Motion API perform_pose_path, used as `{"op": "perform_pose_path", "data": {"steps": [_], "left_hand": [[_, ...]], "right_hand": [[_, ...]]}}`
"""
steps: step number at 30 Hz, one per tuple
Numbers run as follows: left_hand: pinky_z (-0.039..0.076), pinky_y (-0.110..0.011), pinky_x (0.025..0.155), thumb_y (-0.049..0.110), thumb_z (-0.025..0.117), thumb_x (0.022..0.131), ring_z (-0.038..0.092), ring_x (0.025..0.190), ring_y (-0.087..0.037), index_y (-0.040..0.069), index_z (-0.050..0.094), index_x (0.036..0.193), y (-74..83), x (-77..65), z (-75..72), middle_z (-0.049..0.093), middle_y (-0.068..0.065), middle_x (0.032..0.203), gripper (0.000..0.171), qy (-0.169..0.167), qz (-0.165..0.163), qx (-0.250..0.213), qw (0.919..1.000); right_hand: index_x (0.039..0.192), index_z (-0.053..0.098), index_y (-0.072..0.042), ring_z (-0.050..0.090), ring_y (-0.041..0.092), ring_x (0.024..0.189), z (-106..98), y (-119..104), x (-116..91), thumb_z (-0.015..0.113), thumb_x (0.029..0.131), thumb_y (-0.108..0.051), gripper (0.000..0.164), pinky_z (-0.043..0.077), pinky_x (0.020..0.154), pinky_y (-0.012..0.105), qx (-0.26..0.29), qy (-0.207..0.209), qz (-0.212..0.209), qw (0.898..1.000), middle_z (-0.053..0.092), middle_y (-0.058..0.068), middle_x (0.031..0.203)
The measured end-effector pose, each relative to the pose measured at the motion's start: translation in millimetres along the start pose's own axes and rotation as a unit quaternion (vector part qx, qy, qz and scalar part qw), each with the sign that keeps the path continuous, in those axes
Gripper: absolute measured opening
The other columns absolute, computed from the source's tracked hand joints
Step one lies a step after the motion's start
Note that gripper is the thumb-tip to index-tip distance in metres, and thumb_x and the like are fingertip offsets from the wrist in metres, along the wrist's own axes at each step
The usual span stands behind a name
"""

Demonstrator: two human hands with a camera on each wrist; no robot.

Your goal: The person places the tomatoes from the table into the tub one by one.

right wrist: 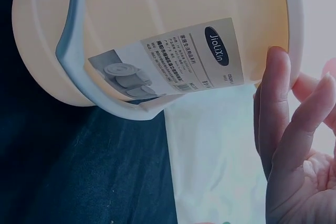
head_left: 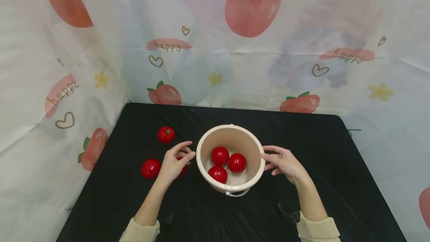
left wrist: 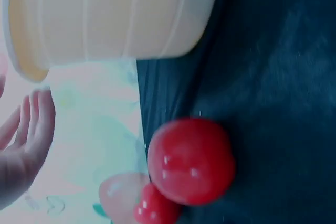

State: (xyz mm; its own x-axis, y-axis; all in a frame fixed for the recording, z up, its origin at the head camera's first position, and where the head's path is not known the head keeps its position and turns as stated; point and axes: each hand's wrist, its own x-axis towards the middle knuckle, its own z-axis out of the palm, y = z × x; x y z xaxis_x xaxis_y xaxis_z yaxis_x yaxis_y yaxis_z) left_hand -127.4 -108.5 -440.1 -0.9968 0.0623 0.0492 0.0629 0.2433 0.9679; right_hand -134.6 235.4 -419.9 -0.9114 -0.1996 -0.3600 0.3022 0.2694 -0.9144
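Observation:
A cream bucket (head_left: 203, 137) stands upright on the black table, with three red tomatoes (head_left: 237, 163) on its bottom. My left hand (head_left: 176, 161) is beside the left of its rim, fingers loosely bent and holding nothing; the left wrist view shows a small gap between these fingers (left wrist: 46, 98) and the bucket. On the opposite side, my right hand (head_left: 283, 161) touches the bucket just under the rim with its fingertips (right wrist: 275, 59), the fingers mostly extended. Partly hidden behind my left hand lies another tomato (head_left: 183, 168).
Two more tomatoes lie left of the bucket, one farther back (head_left: 166, 135) and one nearer (head_left: 150, 168). The bucket's pale handle (head_left: 238, 194) hangs down at the front. A label (right wrist: 194, 59) is stuck on its side. Fruit-printed cloth (head_left: 201, 70) hangs behind the black table (head_left: 268, 212).

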Motion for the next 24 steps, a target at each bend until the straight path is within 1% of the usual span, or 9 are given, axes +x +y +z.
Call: {"op": "perform_pose_path", "data": {"steps": [2, 4, 6, 8, 10, 12, 14, 18, 24], "left_hand": [[0.055, -0.031, 0.068, 0.010, 0.068, 0.082, 0.060, 0.083, -0.026, 0.005, 0.060, 0.116, -3.3, -2.8, -7.2, 0.059, -0.010, 0.093, 0.035, 0.050, 0.052, 0.070, 0.9949], [0.053, -0.035, 0.072, 0.009, 0.069, 0.080, 0.057, 0.087, -0.024, 0.005, 0.060, 0.115, -8.3, -5.4, -17.1, 0.058, -0.010, 0.097, 0.036, 0.096, 0.093, 0.157, 0.9785], [0.051, -0.041, 0.078, 0.008, 0.071, 0.078, 0.054, 0.093, -0.027, 0.004, 0.060, 0.115, -16.0, -7.7, -28.6, 0.058, -0.013, 0.103, 0.039, 0.129, 0.130, 0.244, 0.9524], [0.046, -0.047, 0.082, 0.008, 0.074, 0.074, 0.051, 0.098, -0.031, 0.004, 0.059, 0.116, -26.4, -10.3, -40.6, 0.057, -0.015, 0.108, 0.044, 0.151, 0.152, 0.332, 0.9188], [0.042, -0.051, 0.086, 0.013, 0.077, 0.070, 0.047, 0.102, -0.035, 0.004, 0.057, 0.118, -38.2, -13.5, -51.7, 0.055, -0.017, 0.113, 0.052, 0.158, 0.151, 0.400, 0.8901], [0.037, -0.054, 0.089, 0.020, 0.080, 0.067, 0.045, 0.105, -0.037, 0.005, 0.054, 0.121, -50.6, -16.9, -61.2, 0.053, -0.017, 0.116, 0.061, 0.149, 0.133, 0.447, 0.8719], [0.032, -0.056, 0.093, 0.028, 0.081, 0.064, 0.042, 0.107, -0.037, 0.006, 0.051, 0.124, -62.3, -20.8, -68.2, 0.050, -0.017, 0.119, 0.071, 0.129, 0.098, 0.474, 0.8654], [0.022, -0.060, 0.098, 0.037, 0.082, 0.061, 0.037, 0.112, -0.038, 0.006, 0.045, 0.129, -79.8, -27.4, -77.0, 0.046, -0.018, 0.124, 0.083, 0.082, 0.036, 0.495, 0.8640], [0.017, -0.062, 0.100, 0.038, 0.082, 0.061, 0.035, 0.114, -0.040, 0.004, 0.043, 0.130, -98.0, -29.7, -83.9, 0.044, -0.020, 0.126, 0.086, 0.057, -0.003, 0.502, 0.8631]], "right_hand": [[0.132, 0.039, 0.007, 0.065, 0.014, 0.064, 0.2, -0.1, -0.1, 0.063, 0.087, -0.024, 0.059, 0.051, 0.049, 0.021, 0.000, -0.001, 0.000, 1.000, 0.069, 0.005, 0.082], [0.132, 0.039, 0.007, 0.065, 0.014, 0.064, 0.1, 0.0, 0.0, 0.063, 0.087, -0.024, 0.059, 0.051, 0.049, 0.021, 0.001, -0.001, 0.000, 1.000, 0.069, 0.005, 0.082], [0.131, 0.039, 0.007, 0.065, 0.014, 0.064, 0.2, 0.2, 0.0, 0.063, 0.087, -0.023, 0.059, 0.051, 0.049, 0.021, 0.001, -0.001, -0.001, 1.000, 0.069, 0.005, 0.082], [0.131, 0.039, 0.006, 0.065, 0.014, 0.064, 0.5, 0.4, 0.2, 0.063, 0.087, -0.024, 0.059, 0.051, 0.049, 0.021, 0.001, 0.000, 0.000, 1.000, 0.069, 0.004, 0.082], [0.131, 0.039, 0.006, 0.065, 0.014, 0.064, 1.1, 0.4, 0.7, 0.063, 0.087, -0.024, 0.059, 0.052, 0.049, 0.022, -0.001, 0.000, -0.002, 1.000, 0.069, 0.005, 0.081], [0.131, 0.039, 0.006, 0.065, 0.014, 0.064, 1.5, 0.2, 1.0, 0.063, 0.087, -0.024, 0.059, 0.052, 0.049, 0.022, -0.003, -0.001, -0.003, 1.000, 0.069, 0.005, 0.082], [0.131, 0.039, 0.006, 0.066, 0.015, 0.065, 1.7, 0.2, 1.5, 0.063, 0.087, -0.024, 0.058, 0.051, 0.049, 0.022, -0.006, -0.003, -0.005, 1.000, 0.069, 0.005, 0.082], [0.131, 0.039, 0.006, 0.066, 0.017, 0.067, 1.6, 1.1, 2.6, 0.062, 0.087, -0.023, 0.057, 0.051, 0.049, 0.022, -0.006, -0.007, -0.006, 1.000, 0.069, 0.005, 0.083], [0.130, 0.040, 0.006, 0.066, 0.017, 0.066, 0.8, 2.8, 3.1, 0.062, 0.087, -0.023, 0.056, 0.051, 0.048, 0.021, -0.003, -0.007, -0.006, 1.000, 0.068, 0.005, 0.082]]}}
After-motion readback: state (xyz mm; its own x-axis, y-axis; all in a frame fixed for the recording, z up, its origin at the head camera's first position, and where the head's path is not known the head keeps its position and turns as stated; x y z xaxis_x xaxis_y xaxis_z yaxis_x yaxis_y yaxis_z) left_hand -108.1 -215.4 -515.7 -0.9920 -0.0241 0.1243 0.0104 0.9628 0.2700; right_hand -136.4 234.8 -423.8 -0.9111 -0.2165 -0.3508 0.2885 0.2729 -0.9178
